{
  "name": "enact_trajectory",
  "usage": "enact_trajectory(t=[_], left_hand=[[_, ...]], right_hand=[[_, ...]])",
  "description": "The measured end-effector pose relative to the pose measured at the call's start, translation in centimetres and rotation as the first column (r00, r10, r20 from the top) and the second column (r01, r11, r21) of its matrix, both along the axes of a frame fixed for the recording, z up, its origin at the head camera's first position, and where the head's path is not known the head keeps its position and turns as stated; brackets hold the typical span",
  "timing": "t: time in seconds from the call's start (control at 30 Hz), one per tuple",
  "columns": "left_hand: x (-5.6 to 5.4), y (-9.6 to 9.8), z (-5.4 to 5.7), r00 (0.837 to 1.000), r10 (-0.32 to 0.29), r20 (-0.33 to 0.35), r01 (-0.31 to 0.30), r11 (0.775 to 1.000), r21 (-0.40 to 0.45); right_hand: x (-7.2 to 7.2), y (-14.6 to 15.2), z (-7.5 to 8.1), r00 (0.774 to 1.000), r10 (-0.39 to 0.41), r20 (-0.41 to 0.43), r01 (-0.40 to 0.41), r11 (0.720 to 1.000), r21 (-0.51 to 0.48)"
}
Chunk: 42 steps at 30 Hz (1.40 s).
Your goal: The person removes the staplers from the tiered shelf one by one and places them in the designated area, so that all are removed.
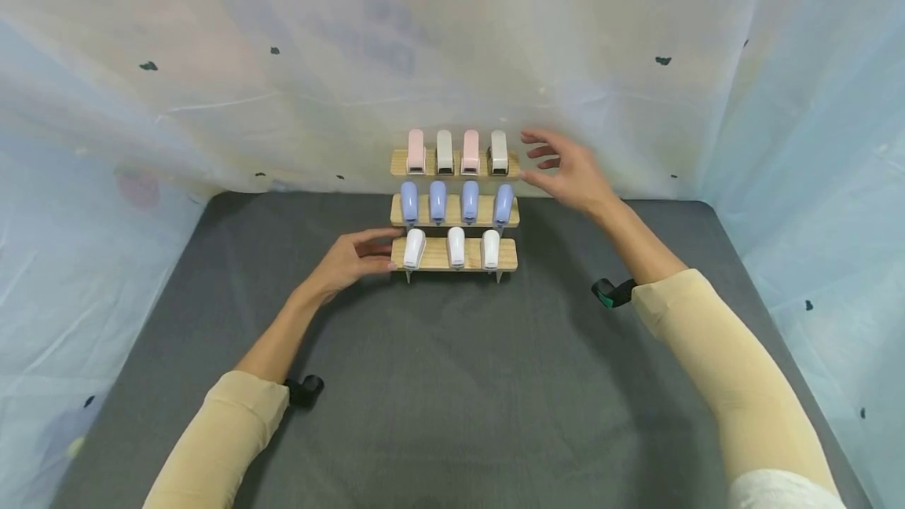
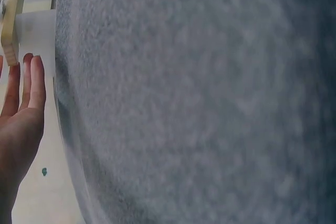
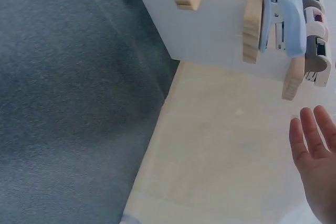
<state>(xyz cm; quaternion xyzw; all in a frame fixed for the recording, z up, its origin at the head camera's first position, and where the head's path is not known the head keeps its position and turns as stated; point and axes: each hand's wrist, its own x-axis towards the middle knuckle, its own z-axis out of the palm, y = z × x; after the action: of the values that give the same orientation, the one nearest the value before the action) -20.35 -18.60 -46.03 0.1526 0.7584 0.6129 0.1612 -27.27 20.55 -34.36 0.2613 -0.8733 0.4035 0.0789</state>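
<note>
A three-tier wooden stand (image 1: 445, 258) holds small staplers in rows. White staplers (image 1: 456, 247) sit on the low front tier, blue staplers (image 1: 470, 202) on the middle one, and pink staplers (image 1: 415, 151) alternate with grey-white staplers (image 1: 444, 151) on the top tier. My left hand (image 1: 346, 261) is at the left end of the front tier, fingertips right at its edge, fingers extended. At the right end of the top tier is my right hand (image 1: 569, 171), fingers spread and slightly bent with nothing in them; the right wrist view shows its fingertips just short of the board.
The stand is at the back of a table with a dark grey cloth (image 1: 452, 383). Pale patterned sheeting (image 1: 452, 38) hangs close behind it and along both sides. Black straps (image 1: 305, 392) stick out from the sleeves at both wrists.
</note>
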Motion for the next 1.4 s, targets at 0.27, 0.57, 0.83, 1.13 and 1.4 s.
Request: enact_trajectory(t=[0.27, 0.57, 0.83, 1.13, 1.4], left_hand=[[0.0, 0.7, -0.2, 0.998, 0.020, 0.066, -0.022, 0.999, 0.029], [0.4, 0.5, -0.9, 0.996, 0.035, 0.086, -0.037, 0.999, 0.022], [0.2, 0.8, -1.0, 0.996, 0.047, 0.070, -0.047, 0.999, -0.001], [0.3, 1.0, -0.3, 0.996, 0.050, 0.069, -0.049, 0.999, -0.009], [0.6, 1.1, -0.1, 0.995, 0.042, 0.092, -0.040, 0.999, -0.014]], right_hand=[[-1.0, -0.7, 0.4, 0.999, 0.012, 0.050, -0.012, 1.000, 0.003], [-1.8, -1.6, -0.5, 0.994, 0.029, 0.101, -0.028, 0.999, -0.016], [-2.4, -1.8, -0.6, 0.994, 0.017, 0.108, -0.017, 1.000, -0.007], [-2.7, -2.2, -0.8, 0.996, 0.017, 0.090, -0.018, 1.000, 0.009], [-2.8, -2.4, -1.1, 0.996, 0.025, 0.085, -0.025, 1.000, 0.000]])
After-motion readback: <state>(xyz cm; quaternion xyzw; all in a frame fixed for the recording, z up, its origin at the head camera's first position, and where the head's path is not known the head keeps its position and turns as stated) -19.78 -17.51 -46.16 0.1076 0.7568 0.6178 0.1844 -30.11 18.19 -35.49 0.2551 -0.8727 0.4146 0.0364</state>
